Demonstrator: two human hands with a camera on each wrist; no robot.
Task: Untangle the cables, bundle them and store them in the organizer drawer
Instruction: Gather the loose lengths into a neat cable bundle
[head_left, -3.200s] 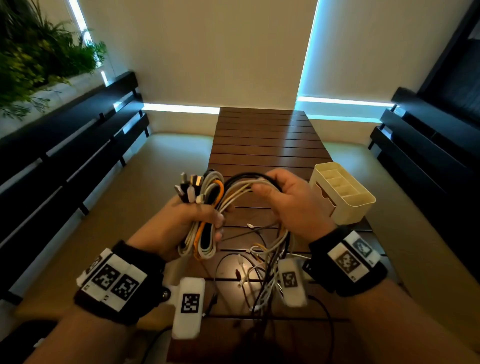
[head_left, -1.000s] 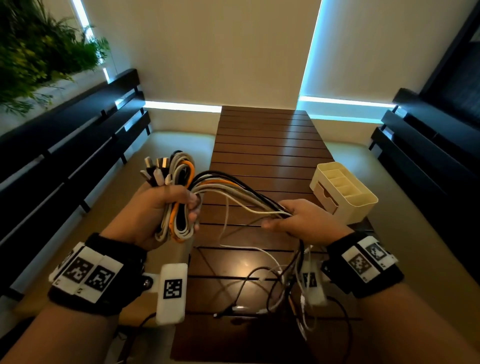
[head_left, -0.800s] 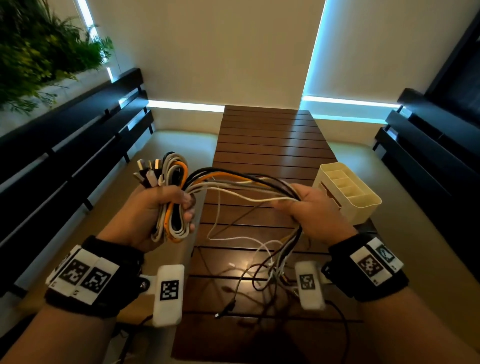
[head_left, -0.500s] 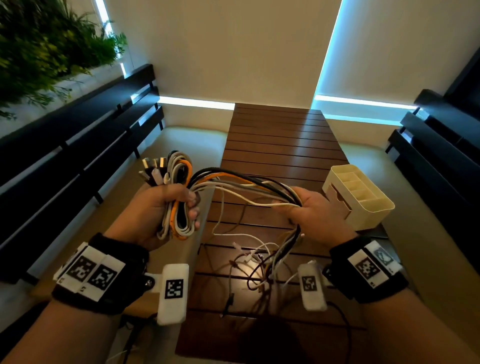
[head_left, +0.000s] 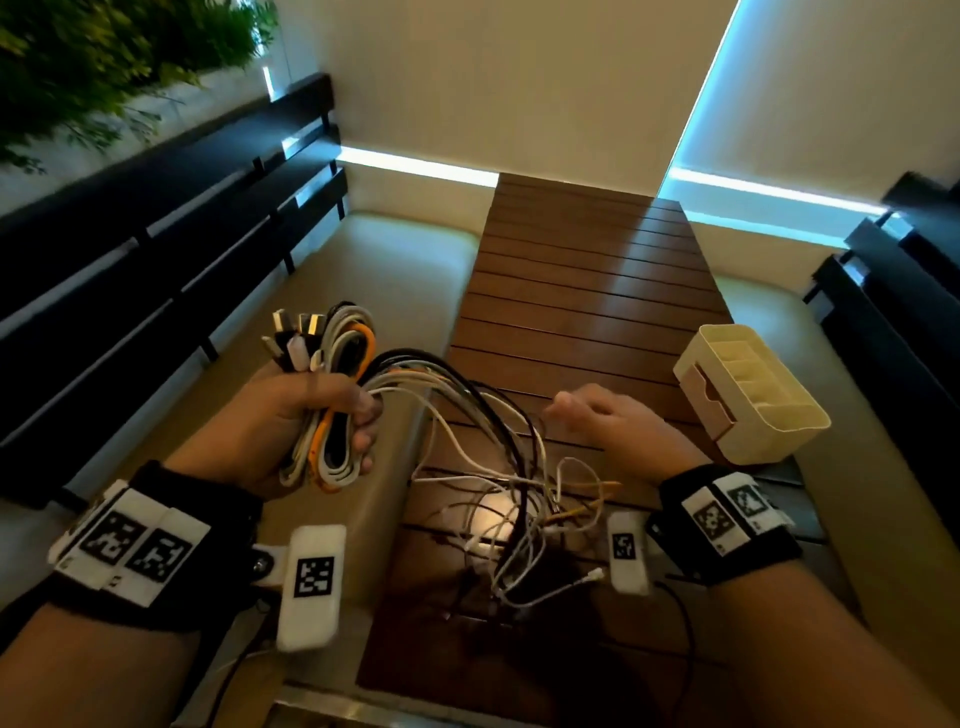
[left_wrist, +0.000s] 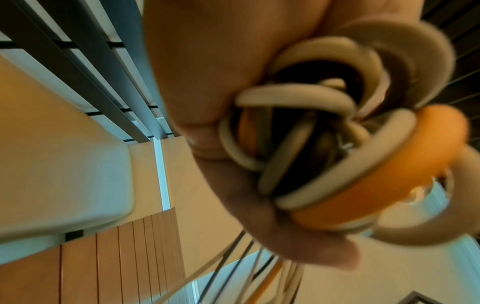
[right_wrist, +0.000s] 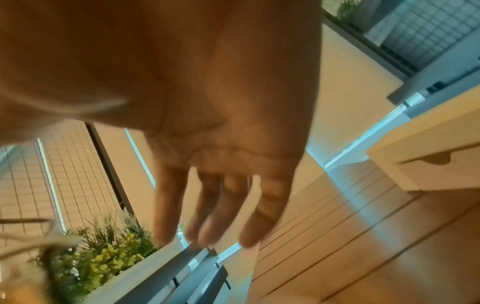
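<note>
Wooden table (head_left: 587, 291), left hand (head_left: 291, 415) gripping cables (head_left: 332, 395), right hand (head_left: 613, 421) spread

The far half of the slatted table (head_left: 587, 270) is lying bare, leaving open passage ahead. The cream organizer (head_left: 753, 395) is standing at the right edge, just beside the spread right hand (head_left: 613, 421). Loose cable ends (head_left: 524, 509) are sprawling across the near slats, crowding the way between both wrists. Dark bench backs (head_left: 171, 228) are walling in the left

Organizer (head_left: 753, 395) on table (head_left: 587, 291), right
</note>
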